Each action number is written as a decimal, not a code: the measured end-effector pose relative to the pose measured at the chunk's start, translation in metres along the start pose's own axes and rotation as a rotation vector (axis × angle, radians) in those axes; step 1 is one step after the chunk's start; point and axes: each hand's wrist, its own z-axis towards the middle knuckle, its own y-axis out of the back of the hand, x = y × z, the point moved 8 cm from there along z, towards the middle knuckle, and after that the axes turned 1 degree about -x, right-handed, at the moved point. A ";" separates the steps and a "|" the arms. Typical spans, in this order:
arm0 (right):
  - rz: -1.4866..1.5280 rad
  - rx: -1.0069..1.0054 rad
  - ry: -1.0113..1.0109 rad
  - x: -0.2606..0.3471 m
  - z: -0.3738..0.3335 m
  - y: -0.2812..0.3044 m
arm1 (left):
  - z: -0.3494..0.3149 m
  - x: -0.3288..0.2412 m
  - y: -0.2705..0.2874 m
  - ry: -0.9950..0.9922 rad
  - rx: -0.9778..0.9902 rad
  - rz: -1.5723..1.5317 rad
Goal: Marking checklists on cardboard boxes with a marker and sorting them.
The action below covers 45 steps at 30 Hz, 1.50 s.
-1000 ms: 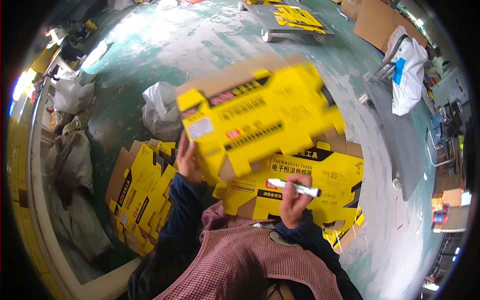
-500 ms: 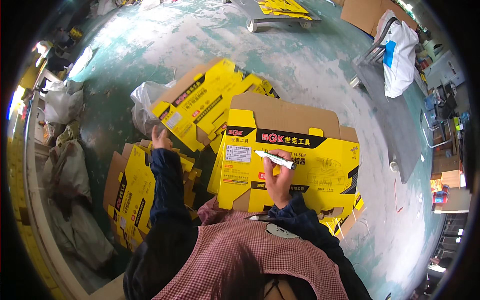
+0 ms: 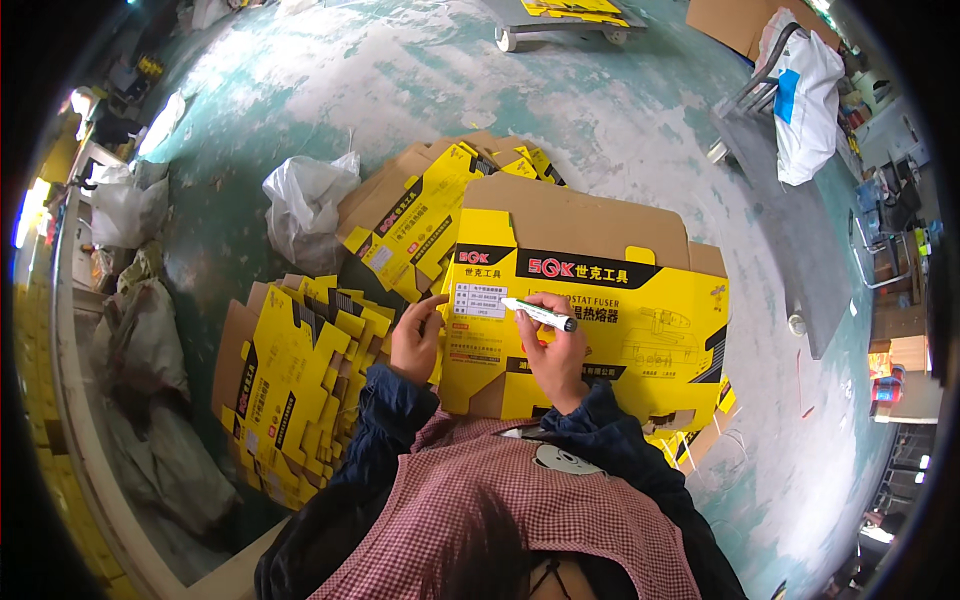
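A stack of flattened yellow-and-brown cardboard boxes point(image 3: 640, 375) lies in front of me, with a small white printed label point(image 3: 480, 300) at the top box's left side. My right hand point(image 3: 556, 362) grips a white marker pen point(image 3: 545, 316) with a dark end; its pale tip points left, at the label's right edge. At the stack's left edge is my left hand point(image 3: 415, 345), its fingers curled and pinching the box's edge beside the label. The fingertips are partly hidden.
More flattened boxes point(image 3: 300, 385) are piled at left, and another pile point(image 3: 410, 225) lies ahead. Beside it sits a clear plastic bag point(image 3: 308, 205). A wheeled platform point(image 3: 560, 38) stands far ahead. On the right, a grey cart point(image 3: 790, 250) carries a white sack point(image 3: 808, 110).
A flattened box that was near my left hand now lies on the pile ahead. My left hand has come back right to the stack's edge. The marker has shifted slightly.
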 end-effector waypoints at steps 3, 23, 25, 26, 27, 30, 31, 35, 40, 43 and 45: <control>-0.017 0.003 -0.019 -0.003 0.001 0.001 | -0.005 -0.011 -0.006 0.022 0.030 0.115; 0.215 -0.178 0.016 -0.013 -0.005 0.019 | -0.018 -0.077 -0.025 -0.242 0.367 0.093; 0.307 -0.182 -0.092 -0.022 -0.004 0.018 | -0.024 -0.086 -0.043 -0.219 0.339 0.006; 0.386 -0.177 -0.135 -0.023 -0.005 0.017 | -0.020 -0.091 -0.031 -0.200 0.101 0.162; 0.387 -0.176 -0.133 -0.024 -0.006 0.017 | -0.020 -0.097 -0.015 -0.179 -0.137 0.316; 0.300 -0.148 -0.090 -0.023 -0.006 0.014 | -0.014 -0.072 -0.002 -0.123 -0.137 0.396; 0.299 -0.148 -0.091 -0.023 -0.006 0.016 | -0.013 -0.065 -0.005 -0.093 -0.053 0.443; 0.349 -0.136 -0.113 -0.023 -0.004 0.014 | -0.013 -0.045 -0.002 -0.155 0.012 0.213; 0.449 -0.122 -0.140 -0.018 -0.002 0.018 | -0.012 -0.011 -0.008 0.520 0.116 -0.660; 0.519 -0.114 -0.119 -0.016 -0.005 0.020 | -0.011 -0.005 -0.006 0.528 0.179 -0.818; 0.533 -0.121 -0.099 -0.006 -0.008 0.026 | -0.014 -0.012 -0.014 0.522 0.287 -0.957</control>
